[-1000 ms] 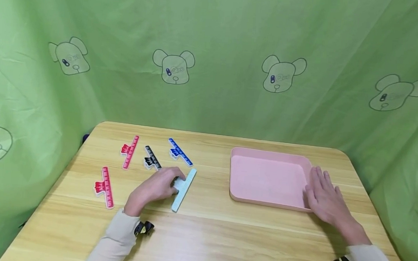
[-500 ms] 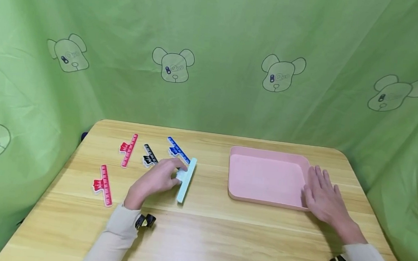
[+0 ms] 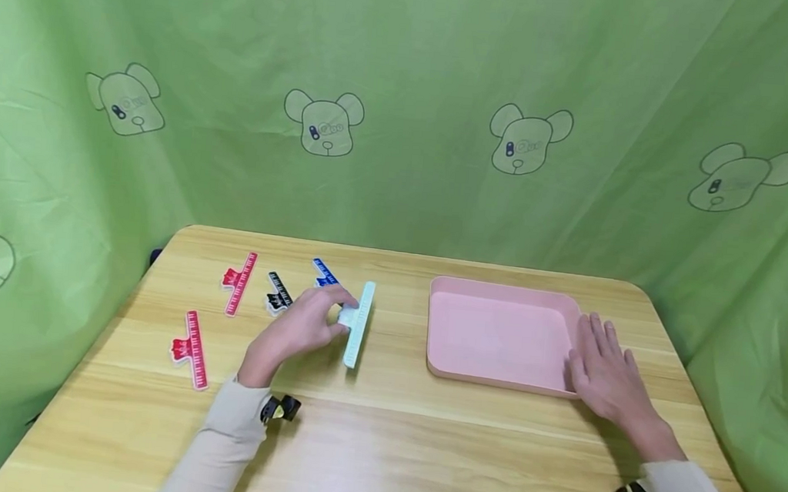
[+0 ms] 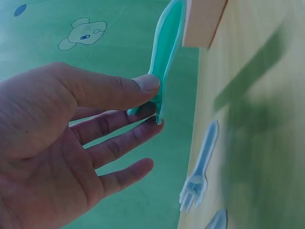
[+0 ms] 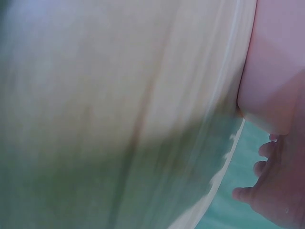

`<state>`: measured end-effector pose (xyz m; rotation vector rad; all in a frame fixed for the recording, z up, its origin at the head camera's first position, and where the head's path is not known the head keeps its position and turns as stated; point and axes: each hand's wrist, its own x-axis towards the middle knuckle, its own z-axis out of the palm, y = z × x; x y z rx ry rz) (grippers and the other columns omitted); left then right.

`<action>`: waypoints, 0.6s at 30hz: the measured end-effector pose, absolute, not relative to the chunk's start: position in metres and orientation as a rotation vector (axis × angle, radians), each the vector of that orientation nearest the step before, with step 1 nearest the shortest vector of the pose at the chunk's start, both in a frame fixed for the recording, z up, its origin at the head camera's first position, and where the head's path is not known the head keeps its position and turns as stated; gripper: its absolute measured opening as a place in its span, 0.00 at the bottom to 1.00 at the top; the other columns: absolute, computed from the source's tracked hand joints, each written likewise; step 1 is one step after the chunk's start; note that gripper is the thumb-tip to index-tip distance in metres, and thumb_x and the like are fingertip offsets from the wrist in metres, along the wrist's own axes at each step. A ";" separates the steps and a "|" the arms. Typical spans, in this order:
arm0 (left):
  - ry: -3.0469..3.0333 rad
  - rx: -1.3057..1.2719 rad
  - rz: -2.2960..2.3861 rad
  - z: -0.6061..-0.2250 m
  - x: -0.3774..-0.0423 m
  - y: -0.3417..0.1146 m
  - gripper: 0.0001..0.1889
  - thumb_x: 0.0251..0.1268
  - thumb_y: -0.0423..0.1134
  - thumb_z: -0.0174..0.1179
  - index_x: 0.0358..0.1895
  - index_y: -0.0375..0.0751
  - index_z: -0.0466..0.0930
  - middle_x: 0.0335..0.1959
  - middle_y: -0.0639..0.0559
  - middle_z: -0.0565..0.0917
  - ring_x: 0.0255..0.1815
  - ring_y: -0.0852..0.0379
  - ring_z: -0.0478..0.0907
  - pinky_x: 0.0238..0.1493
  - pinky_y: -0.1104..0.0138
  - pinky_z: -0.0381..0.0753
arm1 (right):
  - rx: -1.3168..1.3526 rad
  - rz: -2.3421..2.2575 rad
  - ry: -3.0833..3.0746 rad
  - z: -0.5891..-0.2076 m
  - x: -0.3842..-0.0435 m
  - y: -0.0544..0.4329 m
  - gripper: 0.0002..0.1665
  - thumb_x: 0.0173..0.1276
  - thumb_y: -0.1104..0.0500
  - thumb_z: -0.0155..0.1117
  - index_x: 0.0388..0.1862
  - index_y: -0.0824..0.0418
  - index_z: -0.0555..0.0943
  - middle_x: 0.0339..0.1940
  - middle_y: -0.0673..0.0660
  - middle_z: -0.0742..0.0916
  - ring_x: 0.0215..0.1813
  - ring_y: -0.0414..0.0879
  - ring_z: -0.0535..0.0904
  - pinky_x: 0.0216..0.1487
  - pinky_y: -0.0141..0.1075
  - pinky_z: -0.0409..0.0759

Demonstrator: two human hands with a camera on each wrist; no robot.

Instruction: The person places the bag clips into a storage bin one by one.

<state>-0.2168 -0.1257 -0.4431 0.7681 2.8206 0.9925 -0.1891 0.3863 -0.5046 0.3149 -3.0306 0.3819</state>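
A light blue clip (image 3: 360,325), printed like a piano keyboard, is pinched at its handle by my left hand (image 3: 299,325). In the left wrist view the clip (image 4: 167,45) shows edge-on between thumb and fingertips, raised over the table; the other fingers extend below. Under and behind this hand lie a blue clip (image 3: 325,273), partly hidden, and a black clip (image 3: 279,289). My right hand (image 3: 607,377) rests with straight fingers against the right end of a pink tray (image 3: 498,339). The right wrist view catches the tray's wall (image 5: 274,62) and some fingertips (image 5: 242,193).
Two red clips lie on the left of the wooden table (image 3: 420,449), one farther back (image 3: 241,284) and one nearer (image 3: 195,350). Bare tabletop separates the held clip from the tray. A green curtain (image 3: 412,193) with bear-head drawings hangs behind the table.
The left hand has lifted the light blue clip off the table and moved it slightly away from the person, turning it more upright. The right hand stays at the tray's end.
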 end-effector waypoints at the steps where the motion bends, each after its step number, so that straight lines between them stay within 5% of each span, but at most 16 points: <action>1: 2.824 0.779 0.994 -0.442 -0.218 -0.125 0.21 0.59 0.27 0.72 0.57 0.35 0.83 0.58 0.44 0.84 0.62 0.45 0.79 0.66 0.54 0.77 | 0.312 0.384 -3.032 -0.505 -0.188 0.386 0.39 0.84 0.50 0.34 0.83 0.70 0.41 0.82 0.74 0.48 0.81 0.74 0.40 0.66 0.80 0.48; 18: 2.865 0.938 1.082 -0.433 -0.223 -0.108 0.20 0.58 0.30 0.74 0.55 0.34 0.84 0.55 0.44 0.85 0.59 0.45 0.81 0.65 0.55 0.78 | 0.313 0.409 -3.023 -0.504 -0.185 0.387 0.40 0.84 0.50 0.35 0.83 0.70 0.40 0.82 0.75 0.49 0.81 0.73 0.41 0.66 0.80 0.48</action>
